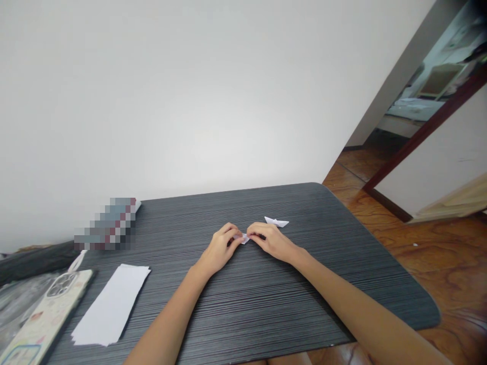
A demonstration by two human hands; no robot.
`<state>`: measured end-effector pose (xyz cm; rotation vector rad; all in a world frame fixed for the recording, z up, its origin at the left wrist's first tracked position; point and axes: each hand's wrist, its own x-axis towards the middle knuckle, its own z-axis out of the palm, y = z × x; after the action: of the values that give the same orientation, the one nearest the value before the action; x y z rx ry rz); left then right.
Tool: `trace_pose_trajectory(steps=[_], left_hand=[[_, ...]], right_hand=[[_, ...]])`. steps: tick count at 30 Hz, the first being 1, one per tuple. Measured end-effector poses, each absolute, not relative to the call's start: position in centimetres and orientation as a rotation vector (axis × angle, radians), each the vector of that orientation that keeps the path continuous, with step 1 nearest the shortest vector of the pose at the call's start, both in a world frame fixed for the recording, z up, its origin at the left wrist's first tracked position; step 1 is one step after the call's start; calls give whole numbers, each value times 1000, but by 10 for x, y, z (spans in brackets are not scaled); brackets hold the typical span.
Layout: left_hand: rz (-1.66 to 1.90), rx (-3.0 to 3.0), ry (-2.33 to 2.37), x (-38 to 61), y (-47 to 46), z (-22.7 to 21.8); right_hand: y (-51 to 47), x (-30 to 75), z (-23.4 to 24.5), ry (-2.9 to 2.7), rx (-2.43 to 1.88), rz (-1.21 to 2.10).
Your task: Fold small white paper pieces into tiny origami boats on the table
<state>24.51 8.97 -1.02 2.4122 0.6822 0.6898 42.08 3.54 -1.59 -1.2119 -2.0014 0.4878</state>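
Observation:
Between my two hands is a small piece of folded white paper (245, 239), held low over the dark table. My left hand (221, 245) pinches its left side between thumb and fingers. On the other side, my right hand (273, 240) grips the right edge the same way. Fingers cover much of the paper, so its full shape is hidden. Just behind my right hand lies a folded white paper boat (276, 222), touched by neither hand as far as I can see.
A stack of white paper sheets (112, 304) lies at the left on the dark table (228, 324). Beside it are a phone in a patterned case (47, 314), a blurred-out item (110, 225) and a black bundle (38, 261). A white wall (213, 101) rises behind; wooden floor (422, 253) shows at right.

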Motion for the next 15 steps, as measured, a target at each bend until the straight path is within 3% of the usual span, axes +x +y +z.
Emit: trace_pose_trajectory(steps=[15], left_hand=[[880, 2230, 659, 246, 89, -13]], right_hand=[[34, 420, -14, -1969, -1108, 375]])
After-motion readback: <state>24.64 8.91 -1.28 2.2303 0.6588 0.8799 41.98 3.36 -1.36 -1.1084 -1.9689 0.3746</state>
